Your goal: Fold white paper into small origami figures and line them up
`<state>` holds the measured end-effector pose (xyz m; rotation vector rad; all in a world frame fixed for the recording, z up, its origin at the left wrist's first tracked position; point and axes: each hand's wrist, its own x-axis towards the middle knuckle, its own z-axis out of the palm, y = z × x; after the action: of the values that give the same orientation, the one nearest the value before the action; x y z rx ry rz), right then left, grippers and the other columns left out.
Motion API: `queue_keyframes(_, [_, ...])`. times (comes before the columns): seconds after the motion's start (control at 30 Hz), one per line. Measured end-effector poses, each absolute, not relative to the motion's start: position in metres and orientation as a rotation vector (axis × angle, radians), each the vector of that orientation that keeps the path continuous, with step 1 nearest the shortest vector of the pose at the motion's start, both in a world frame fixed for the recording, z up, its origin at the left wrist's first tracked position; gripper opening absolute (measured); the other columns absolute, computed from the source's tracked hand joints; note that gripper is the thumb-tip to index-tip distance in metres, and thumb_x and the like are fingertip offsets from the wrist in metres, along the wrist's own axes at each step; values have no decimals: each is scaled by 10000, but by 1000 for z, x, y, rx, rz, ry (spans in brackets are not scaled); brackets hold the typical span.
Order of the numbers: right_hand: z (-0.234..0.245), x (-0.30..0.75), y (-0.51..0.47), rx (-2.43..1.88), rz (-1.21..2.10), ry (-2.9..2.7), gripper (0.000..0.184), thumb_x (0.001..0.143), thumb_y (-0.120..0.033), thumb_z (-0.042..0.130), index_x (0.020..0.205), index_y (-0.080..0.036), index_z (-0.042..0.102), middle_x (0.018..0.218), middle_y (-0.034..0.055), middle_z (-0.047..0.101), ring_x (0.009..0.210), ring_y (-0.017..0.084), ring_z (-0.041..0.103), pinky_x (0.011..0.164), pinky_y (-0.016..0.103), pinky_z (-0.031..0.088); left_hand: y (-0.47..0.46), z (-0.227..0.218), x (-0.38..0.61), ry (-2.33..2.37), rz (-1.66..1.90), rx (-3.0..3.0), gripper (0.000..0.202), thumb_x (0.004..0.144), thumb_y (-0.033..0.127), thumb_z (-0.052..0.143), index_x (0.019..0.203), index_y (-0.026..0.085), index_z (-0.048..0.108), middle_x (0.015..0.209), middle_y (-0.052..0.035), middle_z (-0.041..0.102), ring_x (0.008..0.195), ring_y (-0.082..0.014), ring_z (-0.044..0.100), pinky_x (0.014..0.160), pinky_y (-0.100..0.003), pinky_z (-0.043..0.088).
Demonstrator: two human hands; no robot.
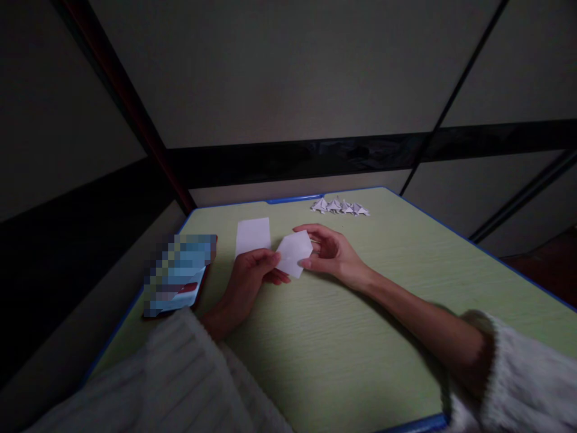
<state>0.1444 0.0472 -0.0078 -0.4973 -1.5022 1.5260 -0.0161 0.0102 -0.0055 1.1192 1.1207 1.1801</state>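
A small white sheet of paper [294, 252], partly folded with angled corners, is held between both my hands just above the green table [351, 349]. My left hand [250, 278] pinches its left edge, fingers closed on it. My right hand [328, 252] curls around its right side, thumb and fingers gripping the edge. Both arms wear white knitted sleeves.
A stack of flat white paper [253, 236] lies behind my left hand. A row of several small folded paper figures [339, 207] sits at the table's far edge. A phone [179, 273] with a red case lies at the left edge. The table has a blue rim.
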Motion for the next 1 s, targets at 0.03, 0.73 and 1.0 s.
queue_keyframes(0.03, [-8,143,47,-496,1514,-1501,471,540,-57,636,968,-203,507,893,3,544,751,92,524,647,221,439,10,-6,-16,1116,1175,1113,127,655,220,564,572,122,565,464,16,609,422,-80,535,458,-180,392])
queue_keyframes(0.73, [-6,145,41,-620,711,-1702,75,660,-140,552,702,-175,605,718,27,564,672,116,517,581,249,411,5,1,-10,1191,1117,1270,132,654,211,559,547,135,568,425,11,610,404,-98,545,449,-192,412])
queue_keyframes(1.0, [-6,145,34,-608,399,-1783,82,652,-133,563,661,-205,601,803,28,544,731,137,502,641,292,403,2,1,-7,1203,1114,1445,149,663,205,536,530,149,575,432,10,606,405,-96,535,435,-188,414])
